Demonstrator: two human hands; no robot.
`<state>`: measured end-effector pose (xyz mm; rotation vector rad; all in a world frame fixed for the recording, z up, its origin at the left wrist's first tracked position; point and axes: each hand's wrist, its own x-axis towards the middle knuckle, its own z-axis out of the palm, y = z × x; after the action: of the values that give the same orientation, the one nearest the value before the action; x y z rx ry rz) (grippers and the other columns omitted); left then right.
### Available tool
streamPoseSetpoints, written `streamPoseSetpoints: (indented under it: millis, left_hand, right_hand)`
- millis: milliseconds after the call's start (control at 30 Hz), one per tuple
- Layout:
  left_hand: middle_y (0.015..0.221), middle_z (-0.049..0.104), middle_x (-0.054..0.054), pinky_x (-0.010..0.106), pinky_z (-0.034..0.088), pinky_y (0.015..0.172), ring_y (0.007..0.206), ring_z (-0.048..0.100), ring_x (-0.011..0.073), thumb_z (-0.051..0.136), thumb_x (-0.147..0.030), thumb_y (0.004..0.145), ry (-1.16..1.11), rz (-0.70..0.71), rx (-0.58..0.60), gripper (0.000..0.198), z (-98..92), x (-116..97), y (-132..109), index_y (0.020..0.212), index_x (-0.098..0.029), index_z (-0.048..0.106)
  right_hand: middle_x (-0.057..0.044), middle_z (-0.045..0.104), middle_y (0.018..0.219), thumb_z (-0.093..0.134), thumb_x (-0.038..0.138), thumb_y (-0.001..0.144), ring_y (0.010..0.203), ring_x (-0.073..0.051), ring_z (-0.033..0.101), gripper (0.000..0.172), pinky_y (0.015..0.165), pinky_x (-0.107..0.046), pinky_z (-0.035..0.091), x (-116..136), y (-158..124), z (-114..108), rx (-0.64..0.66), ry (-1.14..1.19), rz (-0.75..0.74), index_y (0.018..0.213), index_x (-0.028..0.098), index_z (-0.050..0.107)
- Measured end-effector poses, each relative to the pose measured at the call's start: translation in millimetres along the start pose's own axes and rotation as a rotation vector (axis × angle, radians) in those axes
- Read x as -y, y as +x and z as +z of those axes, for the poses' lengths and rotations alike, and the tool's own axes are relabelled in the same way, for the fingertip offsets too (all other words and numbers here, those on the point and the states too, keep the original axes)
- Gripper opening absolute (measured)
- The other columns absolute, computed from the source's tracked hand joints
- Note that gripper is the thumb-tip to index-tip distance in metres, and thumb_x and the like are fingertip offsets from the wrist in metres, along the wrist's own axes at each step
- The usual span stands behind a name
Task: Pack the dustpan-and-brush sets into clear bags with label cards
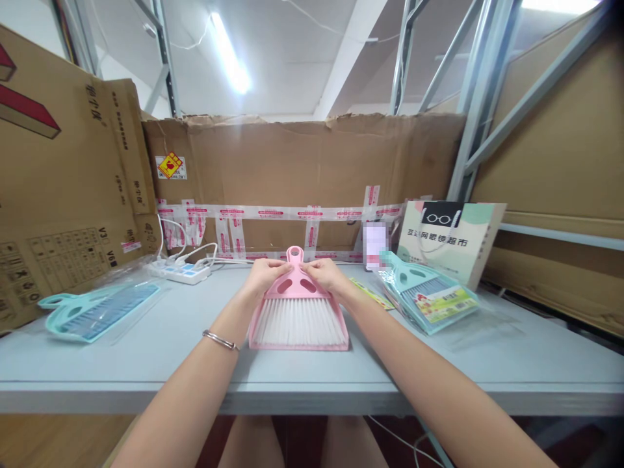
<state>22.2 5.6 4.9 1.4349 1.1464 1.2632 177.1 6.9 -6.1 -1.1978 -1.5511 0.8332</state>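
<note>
On my feed, both hands are on the pink set (296,283), mid-bench, near the front edge. Left hand (271,270) pinches the left side of its neck, right hand (325,272) the right side, thumbs near each other just below the looped handle end. Can't tell whether the fingers grip brush, pan or both. Pan (299,348) holds the brush (298,320): white bristles lie inside between the side walls, ends toward the pan's front lip, handle pointing away from me. Lip is at or just over the bench (195,367); contact unclear. Bracelet (220,340) on the left wrist. To my right, a clear bag (487,328) holds a teal set (407,274), blue bristles in the pan, with a printed card (441,302) over part of it. Another card (373,294) lies between that bag and my right forearm. Far left, a second teal set (54,324), brush in pan, clear plastic around it. Power strip (182,272) behind that has cables plugged in. Phone (375,247) stands upright near the back box (312,162). Glasses-print carton (446,244) stands behind the bagged set; contents hidden. Big left box (43,188): can't see inside either.
</note>
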Motion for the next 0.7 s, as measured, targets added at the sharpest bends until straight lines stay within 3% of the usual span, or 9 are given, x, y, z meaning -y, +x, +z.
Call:
streamPoseSetpoints:
  millis: [267, 533, 600, 700]
  left_hand:
    - [0.061, 0.067, 0.006, 0.030, 0.046, 0.062, 0.058, 0.057, 0.0146, 0.082, -0.030, 0.046, -0.018, -0.041, -0.011, 0.032, 2.0, 2.2, -0.2, 0.070, -0.011, 0.074]
    - [0.068, 0.067, 0.007, 0.028, 0.043, 0.062, 0.062, 0.056, 0.0150, 0.079, -0.038, 0.049, 0.032, -0.020, 0.028, 0.039, -2.9, 2.9, 1.9, 0.075, -0.010, 0.073]
    - [0.072, 0.068, 0.006, 0.027, 0.042, 0.064, 0.067, 0.057, 0.0160, 0.075, -0.043, 0.054, 0.072, -0.006, 0.107, 0.041, -5.1, 1.3, -0.7, 0.080, -0.011, 0.072]
    - [0.078, 0.068, 0.005, 0.027, 0.041, 0.070, 0.076, 0.057, 0.0178, 0.070, -0.050, 0.060, 0.133, -0.013, 0.316, 0.045, -9.1, 1.7, -3.4, 0.086, -0.013, 0.071]
  right_hand:
    - [0.002, 0.048, 0.045, 0.063, 0.034, 0.068, 0.047, -0.008, 0.039, 0.028, 0.051, -0.025, 0.032, 2.3, -0.1, 1.1, -0.033, -0.025, 0.075, 0.054, 0.010, 0.066]
    - [0.000, 0.057, 0.052, 0.065, 0.039, 0.066, 0.052, -0.010, 0.048, 0.029, 0.056, -0.025, 0.037, 3.9, -3.0, -0.8, 0.022, 0.006, 0.053, 0.060, 0.011, 0.068]
    - [-0.001, 0.059, 0.055, 0.065, 0.043, 0.065, 0.055, -0.012, 0.051, 0.032, 0.057, -0.025, 0.038, 1.3, -0.7, -0.4, 0.016, 0.014, 0.047, 0.061, 0.011, 0.068]
    - [-0.004, 0.064, 0.062, 0.063, 0.050, 0.066, 0.060, -0.015, 0.056, 0.039, 0.060, -0.026, 0.042, -4.1, 5.8, -5.9, -0.028, 0.042, 0.029, 0.066, 0.011, 0.069]
